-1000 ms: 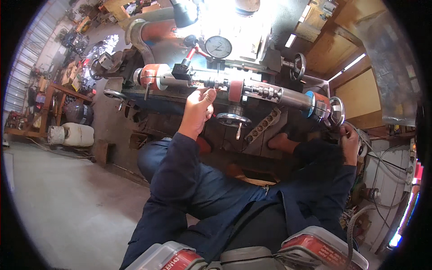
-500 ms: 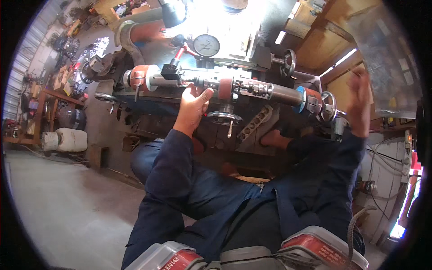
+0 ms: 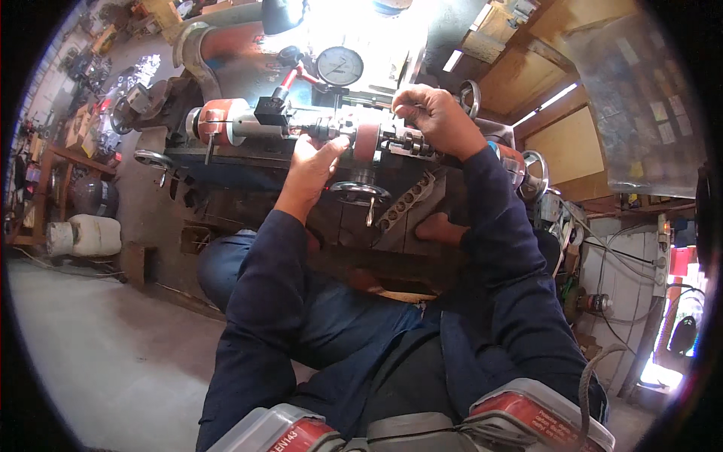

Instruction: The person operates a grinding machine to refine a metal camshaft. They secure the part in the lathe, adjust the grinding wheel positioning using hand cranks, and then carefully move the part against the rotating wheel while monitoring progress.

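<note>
A shiny camshaft [image 3: 410, 143] lies horizontally in a long machine, its lobes showing on both sides of a reddish middle support [image 3: 367, 137]. My left hand [image 3: 307, 167] is closed on the camshaft from the near side, left of that support, with its thumb pointing right; the fingertips are partly hidden. Over the shaft's right part, my right hand [image 3: 440, 119] is held with curled fingers and thumb close together; what they hold, if anything, does not show. A round dial gauge [image 3: 340, 66] stands behind the shaft, beside a black block [image 3: 273, 111] with a red arm.
Orange-red clamping heads stand at the left [image 3: 224, 122] and right [image 3: 509, 160]. A handwheel [image 3: 360, 193] juts toward me below the middle, with another wheel [image 3: 535, 173] at the right end. A dark lamp [image 3: 284, 15] hangs above. A white gas cylinder [image 3: 84, 235] lies at left.
My right hand has come in from the far right, where it was raised with fingers extended, to the camshaft's right part. My left hand stays at the shaft. The view has shifted slightly.
</note>
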Demonstrator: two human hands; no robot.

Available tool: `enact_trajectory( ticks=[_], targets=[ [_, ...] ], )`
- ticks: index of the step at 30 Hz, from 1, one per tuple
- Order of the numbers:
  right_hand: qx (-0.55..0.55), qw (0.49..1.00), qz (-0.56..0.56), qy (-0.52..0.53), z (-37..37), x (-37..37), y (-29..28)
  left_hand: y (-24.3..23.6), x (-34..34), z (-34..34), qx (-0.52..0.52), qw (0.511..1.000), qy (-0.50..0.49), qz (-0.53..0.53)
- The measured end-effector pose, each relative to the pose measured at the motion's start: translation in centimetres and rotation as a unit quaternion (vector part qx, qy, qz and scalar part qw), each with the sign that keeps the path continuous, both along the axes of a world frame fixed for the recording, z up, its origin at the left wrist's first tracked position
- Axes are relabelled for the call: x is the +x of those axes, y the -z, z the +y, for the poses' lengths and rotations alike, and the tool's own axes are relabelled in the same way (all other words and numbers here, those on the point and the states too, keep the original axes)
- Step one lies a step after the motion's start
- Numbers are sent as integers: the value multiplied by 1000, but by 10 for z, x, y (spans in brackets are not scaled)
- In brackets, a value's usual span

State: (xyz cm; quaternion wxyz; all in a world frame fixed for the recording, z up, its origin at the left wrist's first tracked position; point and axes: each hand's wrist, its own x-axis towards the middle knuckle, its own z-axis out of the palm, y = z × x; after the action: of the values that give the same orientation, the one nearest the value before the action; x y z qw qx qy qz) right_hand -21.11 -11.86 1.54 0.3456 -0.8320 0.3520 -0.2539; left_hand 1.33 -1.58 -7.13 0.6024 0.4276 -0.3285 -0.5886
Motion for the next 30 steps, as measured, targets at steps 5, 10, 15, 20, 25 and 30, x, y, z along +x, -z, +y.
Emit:
enact_trajectory(
  ticks=[5, 10, 15, 20, 25, 30],
  targets=[
    [21, 1000, 12, -17, 3, 1, -4, -6, -7, 4, 1, 999, -35, -31],
    [17, 999, -4, -32, -4, 2, 4, -15, -11, 8, -1, 998, -55, 12],
    [79, 996, -4, -41, -9, -4, 3, -13, -6, 5, -22, 1000, 1, -5],
    [-69, 996, 30, -51, 4, 4, -8, -21, -10, 9, -27, 999, -36, -12],
    [-183, 981, 56, -43, 2, 6, -6, -20, -8, 8, -36, 999, -4, -33],
    [-200, 977, 74, -26, 2, 9, -2, -19, -9, 7, -46, 999, -9, -16]
  ],
)
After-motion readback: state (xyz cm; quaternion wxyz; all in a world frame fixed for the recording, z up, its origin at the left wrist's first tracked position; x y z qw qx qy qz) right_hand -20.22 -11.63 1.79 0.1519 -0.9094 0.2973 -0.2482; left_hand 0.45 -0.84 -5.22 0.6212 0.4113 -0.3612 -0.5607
